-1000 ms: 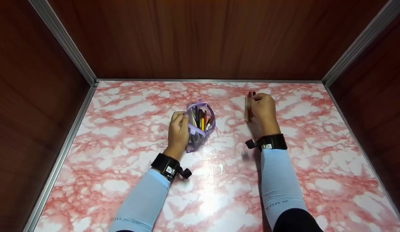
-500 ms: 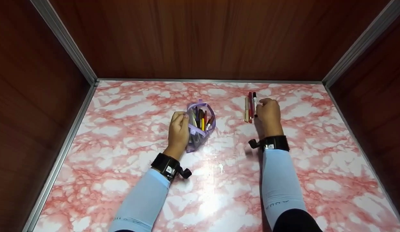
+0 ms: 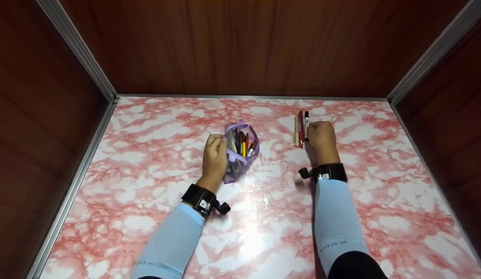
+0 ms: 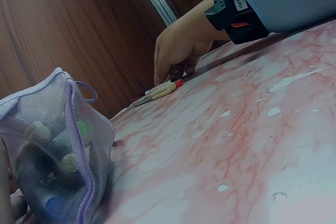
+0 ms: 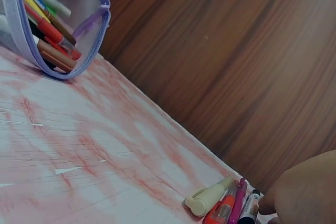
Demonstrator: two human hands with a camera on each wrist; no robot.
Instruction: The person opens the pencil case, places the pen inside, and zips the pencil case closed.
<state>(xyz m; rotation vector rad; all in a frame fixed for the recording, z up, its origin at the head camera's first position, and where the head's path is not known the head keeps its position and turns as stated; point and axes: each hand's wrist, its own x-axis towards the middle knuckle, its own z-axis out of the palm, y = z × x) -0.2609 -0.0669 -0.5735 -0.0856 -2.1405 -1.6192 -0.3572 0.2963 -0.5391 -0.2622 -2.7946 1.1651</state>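
Observation:
My left hand [image 3: 214, 155] grips the left side of a purple mesh pencil case [image 3: 237, 156]. The case stands unzipped, with several pens and markers [image 5: 52, 35] inside, their ends toward the opening. To its right, a cream pen [image 3: 296, 133], a red pen [image 5: 224, 209], a magenta pen [image 5: 239, 199] and a black-and-white marker [image 5: 250, 208] lie side by side on the table. My right hand [image 3: 322, 135] is at the row's right end, fingers curled, with a fingertip right at the marker's side. Its fingertips are mostly hidden in the head view; I cannot tell whether they pinch the marker.
The table [image 3: 155, 186] has a red-and-white marbled top. Dark wood panels [image 3: 248, 46] with metal edge strips [image 3: 75, 50] enclose it at the back and both sides. Each wrist bears a black camera band [image 3: 328, 171].
My right hand has moved off the top of the pens to the right, uncovering the marker, then shifted slightly nearer to it. The left hand and pencil case have stayed still.

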